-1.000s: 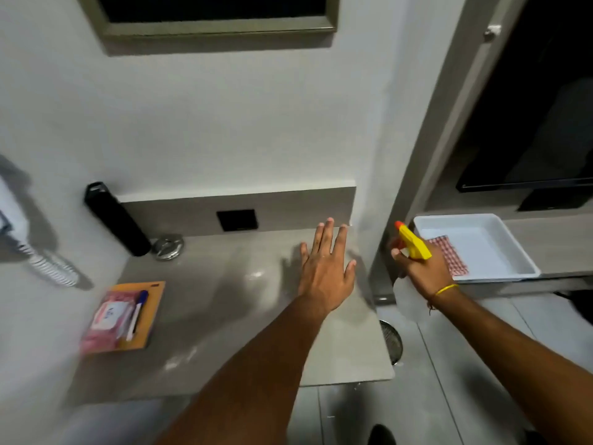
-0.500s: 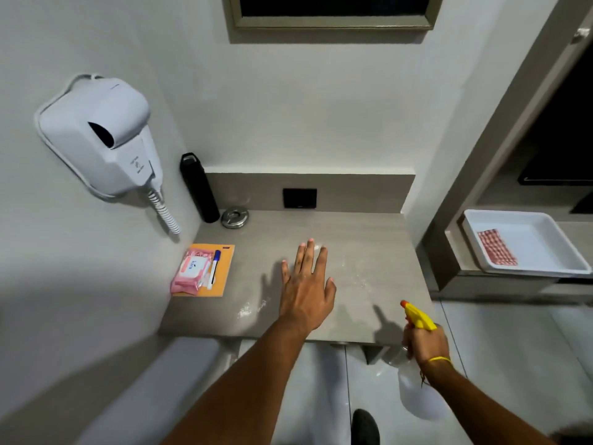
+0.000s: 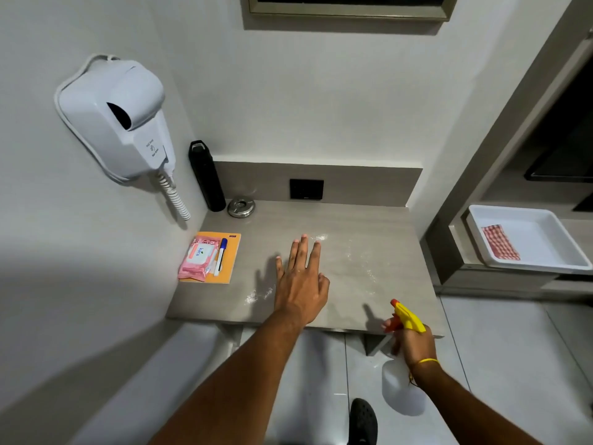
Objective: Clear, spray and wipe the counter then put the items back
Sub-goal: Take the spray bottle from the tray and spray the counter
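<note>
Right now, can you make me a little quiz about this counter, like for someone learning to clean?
1. True or false: the left hand holds the checked cloth.
2. Which hand grips the spray bottle?
A) left B) right C) neither
3. Fill in: the pen and pink wipes pack lie on the orange ____.

Key:
1. False, it is spread flat and empty over the counter; the cloth lies in the white tray.
2. B
3. notebook
</note>
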### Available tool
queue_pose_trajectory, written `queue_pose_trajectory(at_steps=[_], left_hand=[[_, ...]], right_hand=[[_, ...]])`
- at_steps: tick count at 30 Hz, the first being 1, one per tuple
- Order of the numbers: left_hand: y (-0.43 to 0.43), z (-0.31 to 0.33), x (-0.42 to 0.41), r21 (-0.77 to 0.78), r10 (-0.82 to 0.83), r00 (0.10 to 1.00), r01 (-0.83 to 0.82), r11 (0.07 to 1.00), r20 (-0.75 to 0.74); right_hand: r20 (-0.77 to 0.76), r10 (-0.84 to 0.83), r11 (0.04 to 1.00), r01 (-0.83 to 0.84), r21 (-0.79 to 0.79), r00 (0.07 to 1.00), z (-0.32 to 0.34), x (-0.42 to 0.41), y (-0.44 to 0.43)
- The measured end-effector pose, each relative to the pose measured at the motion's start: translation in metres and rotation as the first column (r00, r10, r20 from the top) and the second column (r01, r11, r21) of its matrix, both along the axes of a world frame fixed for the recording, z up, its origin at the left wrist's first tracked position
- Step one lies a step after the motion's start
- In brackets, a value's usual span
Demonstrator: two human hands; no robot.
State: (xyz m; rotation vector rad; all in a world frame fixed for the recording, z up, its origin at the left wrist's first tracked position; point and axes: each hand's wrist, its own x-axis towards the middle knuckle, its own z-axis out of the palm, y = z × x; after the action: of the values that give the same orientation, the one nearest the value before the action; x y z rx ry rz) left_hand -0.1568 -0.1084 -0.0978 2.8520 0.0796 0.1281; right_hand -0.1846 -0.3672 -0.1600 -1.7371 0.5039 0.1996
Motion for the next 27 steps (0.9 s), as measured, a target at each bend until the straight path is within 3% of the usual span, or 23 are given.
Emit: queue_pose_trajectory(at_steps=[7,14,21,27], left_hand=[[0.034,-0.004,-0.018,0.036,0.071,0.997,-0.070,0.997,-0.015],[0.060,-0.013,-0.037,0.032,0.120,0.993,-0.119,0.992,-0.016],[0.054,-0.020,-0.037,0.014,0.100,0.994,-0.100,0.995,-0.038],[0.027,-0.021,-0.021,0.012,0.046,0.998,-0.045,0.999,-0.038]], right_hand=[[0.052,0.229,0.968,-0.222,-0.118,0.972,0.019,0.009,0.073],[-0.108,0.111,0.986,-0.124,-0.114,0.988,0.013,-0.009,0.099],[-0.078,0.073,0.995,-0.068,0.068,0.994,0.001,-0.020,0.082],[-0.003,0.153,0.987,-0.153,-0.058,0.988,0.014,-0.007,0.059]])
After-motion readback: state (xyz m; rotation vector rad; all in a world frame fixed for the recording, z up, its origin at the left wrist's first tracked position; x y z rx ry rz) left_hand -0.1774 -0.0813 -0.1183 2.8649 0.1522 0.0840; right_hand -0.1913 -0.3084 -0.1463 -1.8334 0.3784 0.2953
